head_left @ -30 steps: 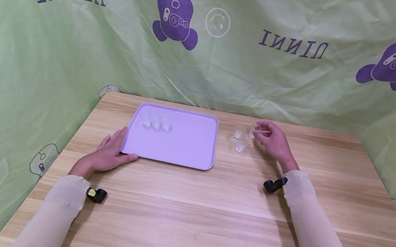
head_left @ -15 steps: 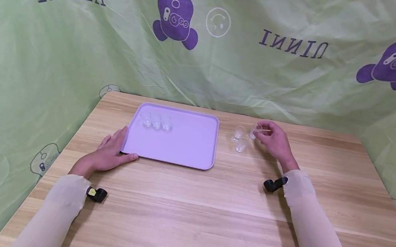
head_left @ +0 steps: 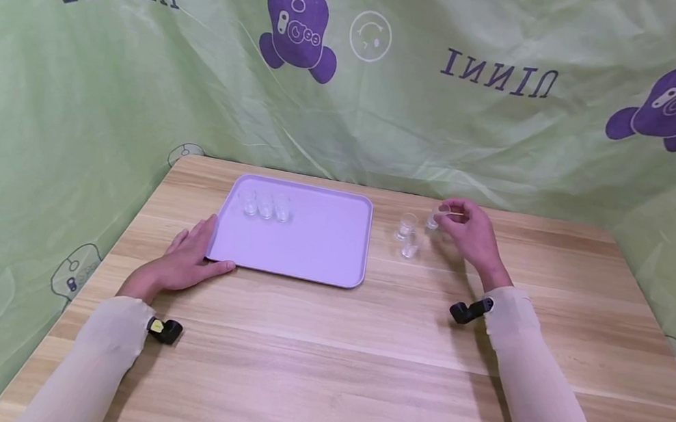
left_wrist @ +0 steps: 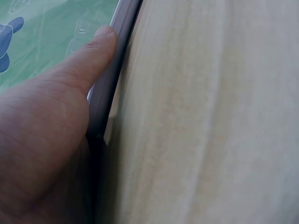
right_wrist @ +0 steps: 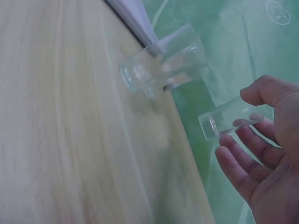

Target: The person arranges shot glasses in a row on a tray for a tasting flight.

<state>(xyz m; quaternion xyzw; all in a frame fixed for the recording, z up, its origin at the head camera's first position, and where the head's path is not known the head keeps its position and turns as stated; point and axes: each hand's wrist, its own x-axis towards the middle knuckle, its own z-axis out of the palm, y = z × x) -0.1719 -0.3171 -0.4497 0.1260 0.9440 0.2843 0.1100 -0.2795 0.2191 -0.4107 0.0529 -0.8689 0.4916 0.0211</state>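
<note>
A small clear shot glass (right_wrist: 229,119) is pinched between the thumb and fingers of my right hand (head_left: 474,236), at the table's far side, right of the tray. Two more shot glasses stand just left of it, one behind (head_left: 407,225) and one in front (head_left: 410,248). My left hand (head_left: 184,263) lies at the near left corner of the lilac tray (head_left: 296,251), fingers straight along its left side. In the left wrist view, the thumb (left_wrist: 93,56) touches the tray's edge. Three shot glasses (head_left: 265,206) form a row on the tray's far left part.
A wooden table (head_left: 322,361) carries everything. Green printed cloth (head_left: 402,128) hangs behind its far edge and along both sides. Black wrist cameras (head_left: 470,311) sit on both sleeves.
My right hand has shifted slightly up and away in the head view, the shot glass moving with it. The left hand and tray have stayed put.
</note>
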